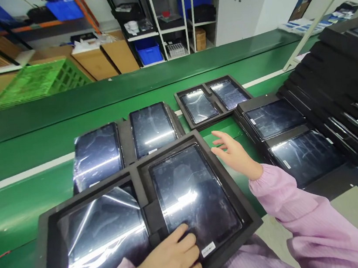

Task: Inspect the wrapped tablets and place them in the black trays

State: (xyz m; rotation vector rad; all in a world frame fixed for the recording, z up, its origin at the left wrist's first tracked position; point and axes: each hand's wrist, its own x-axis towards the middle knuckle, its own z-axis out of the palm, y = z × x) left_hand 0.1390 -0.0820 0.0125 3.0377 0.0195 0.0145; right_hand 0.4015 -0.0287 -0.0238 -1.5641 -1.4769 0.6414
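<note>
A black foam tray (139, 187) lies tilted in front of me, with two tablet-sized screen panels in its recesses. The left panel (106, 236) has creased, shiny film. The right panel (189, 189) carries a small white label. My left hand (165, 263) reaches across the tray's near side, fingers curled together over the right panel's lower left corner. What lies under those fingers is hidden. Just beyond the tray's right edge, my right hand (234, 153) hovers with fingers apart, holding nothing.
Behind the tray, two more panels (152, 128) lie on a foam stack. Another loaded tray (192, 123) sits farther back on the green bench (43, 130). To the right are stacked trays with panels (272, 117) and a tall leaning pile of black trays (333, 83).
</note>
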